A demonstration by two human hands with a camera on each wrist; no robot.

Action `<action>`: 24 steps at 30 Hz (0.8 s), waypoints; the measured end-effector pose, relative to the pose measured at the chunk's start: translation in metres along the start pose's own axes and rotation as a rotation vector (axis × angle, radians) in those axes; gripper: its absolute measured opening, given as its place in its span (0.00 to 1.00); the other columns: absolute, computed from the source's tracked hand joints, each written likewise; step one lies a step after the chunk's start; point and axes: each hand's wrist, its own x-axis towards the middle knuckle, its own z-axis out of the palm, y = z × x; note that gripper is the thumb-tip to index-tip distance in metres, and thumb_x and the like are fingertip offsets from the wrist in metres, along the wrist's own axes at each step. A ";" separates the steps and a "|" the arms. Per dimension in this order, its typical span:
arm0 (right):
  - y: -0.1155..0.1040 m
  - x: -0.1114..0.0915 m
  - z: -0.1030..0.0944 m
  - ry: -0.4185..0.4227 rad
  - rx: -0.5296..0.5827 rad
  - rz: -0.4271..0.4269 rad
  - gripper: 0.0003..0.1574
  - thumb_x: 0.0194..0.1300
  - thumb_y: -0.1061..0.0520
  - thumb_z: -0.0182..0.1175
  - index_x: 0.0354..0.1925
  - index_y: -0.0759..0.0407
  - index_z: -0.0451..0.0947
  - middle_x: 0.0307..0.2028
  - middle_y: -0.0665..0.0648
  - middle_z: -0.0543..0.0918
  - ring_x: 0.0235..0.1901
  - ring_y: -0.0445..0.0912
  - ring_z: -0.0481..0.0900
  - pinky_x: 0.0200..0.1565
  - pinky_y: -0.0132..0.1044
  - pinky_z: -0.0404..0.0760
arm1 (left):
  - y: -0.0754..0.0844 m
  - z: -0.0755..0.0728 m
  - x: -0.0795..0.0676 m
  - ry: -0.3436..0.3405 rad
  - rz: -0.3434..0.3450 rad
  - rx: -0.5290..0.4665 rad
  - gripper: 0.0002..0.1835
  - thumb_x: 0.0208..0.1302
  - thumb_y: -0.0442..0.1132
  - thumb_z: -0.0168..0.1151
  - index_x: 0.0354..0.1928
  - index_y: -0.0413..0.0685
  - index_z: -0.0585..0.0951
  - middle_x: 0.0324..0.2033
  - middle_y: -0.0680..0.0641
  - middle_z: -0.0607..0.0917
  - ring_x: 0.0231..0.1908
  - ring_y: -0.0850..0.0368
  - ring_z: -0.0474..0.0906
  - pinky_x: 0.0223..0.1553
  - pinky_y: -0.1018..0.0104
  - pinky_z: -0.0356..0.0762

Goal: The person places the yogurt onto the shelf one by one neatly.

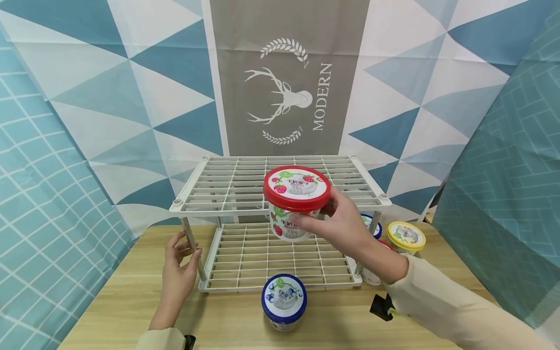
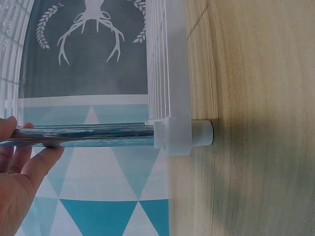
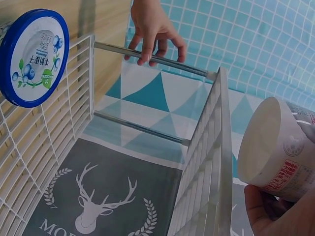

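A white tub with a red lid and raspberry pictures (image 1: 290, 226) is held up by my right hand (image 1: 343, 226), thumb in front and fingers round the far side. The tub hovers at the front of the upper shelf of a white two-tier rack (image 1: 280, 212); its plain base (image 3: 258, 142) shows in the right wrist view. My left hand (image 1: 179, 272) holds the rack's front left metal post (image 2: 98, 135) between thumb and fingers. On the table before the rack stands a blue-lidded blueberry tub (image 1: 284, 301).
Right of the rack stand a yellow-lidded tub (image 1: 406, 237), another blue-lidded tub (image 1: 372, 224) and a red-lidded tub (image 1: 373, 277), partly hidden by my right arm. The wooden table (image 1: 131, 287) runs back to a patterned cloth (image 1: 175, 97) behind the rack.
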 end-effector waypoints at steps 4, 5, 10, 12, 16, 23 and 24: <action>-0.001 0.002 0.000 -0.003 0.000 -0.010 0.41 0.54 0.55 0.68 0.63 0.56 0.61 0.57 0.58 0.73 0.55 0.53 0.74 0.46 0.42 0.83 | 0.000 -0.001 0.000 0.003 0.010 0.001 0.33 0.62 0.25 0.57 0.66 0.44 0.57 0.42 0.42 0.76 0.39 0.79 0.70 0.36 0.91 0.71; -0.002 0.002 0.000 -0.004 -0.002 -0.011 0.41 0.54 0.55 0.68 0.63 0.56 0.61 0.57 0.58 0.73 0.55 0.53 0.74 0.46 0.42 0.83 | 0.000 -0.001 0.000 0.004 0.013 0.002 0.33 0.62 0.25 0.57 0.66 0.44 0.57 0.42 0.42 0.76 0.39 0.79 0.70 0.36 0.91 0.71; -0.004 0.007 0.002 -0.002 -0.010 -0.019 0.41 0.54 0.54 0.68 0.62 0.56 0.62 0.56 0.57 0.74 0.53 0.52 0.76 0.46 0.42 0.83 | 0.000 -0.001 0.001 0.002 0.015 -0.002 0.32 0.62 0.25 0.57 0.66 0.44 0.57 0.42 0.42 0.76 0.39 0.79 0.70 0.35 0.91 0.71; -0.005 0.009 0.003 0.001 -0.009 -0.022 0.41 0.54 0.54 0.69 0.62 0.56 0.63 0.56 0.57 0.75 0.52 0.52 0.76 0.46 0.41 0.83 | 0.000 -0.001 0.001 -0.001 0.011 -0.003 0.32 0.62 0.25 0.56 0.66 0.44 0.57 0.42 0.42 0.76 0.39 0.80 0.70 0.35 0.91 0.71; -0.009 0.014 0.005 -0.001 -0.010 -0.036 0.40 0.54 0.53 0.69 0.62 0.56 0.63 0.55 0.57 0.75 0.50 0.51 0.77 0.45 0.40 0.83 | 0.001 0.000 0.000 -0.005 0.003 -0.004 0.32 0.62 0.25 0.56 0.66 0.44 0.56 0.42 0.42 0.76 0.39 0.80 0.70 0.35 0.91 0.71; -0.014 0.023 0.009 -0.019 0.019 -0.045 0.40 0.54 0.52 0.69 0.62 0.54 0.63 0.56 0.55 0.75 0.51 0.51 0.77 0.46 0.41 0.83 | 0.001 0.000 0.000 0.000 0.008 -0.005 0.32 0.62 0.25 0.56 0.66 0.45 0.57 0.42 0.42 0.76 0.39 0.80 0.70 0.35 0.90 0.71; -0.015 0.023 0.009 -0.020 0.019 -0.047 0.40 0.54 0.52 0.69 0.62 0.54 0.63 0.55 0.55 0.75 0.50 0.51 0.77 0.45 0.41 0.83 | 0.001 0.000 0.000 0.001 0.009 -0.002 0.32 0.62 0.25 0.56 0.66 0.45 0.57 0.42 0.42 0.76 0.39 0.80 0.70 0.35 0.90 0.71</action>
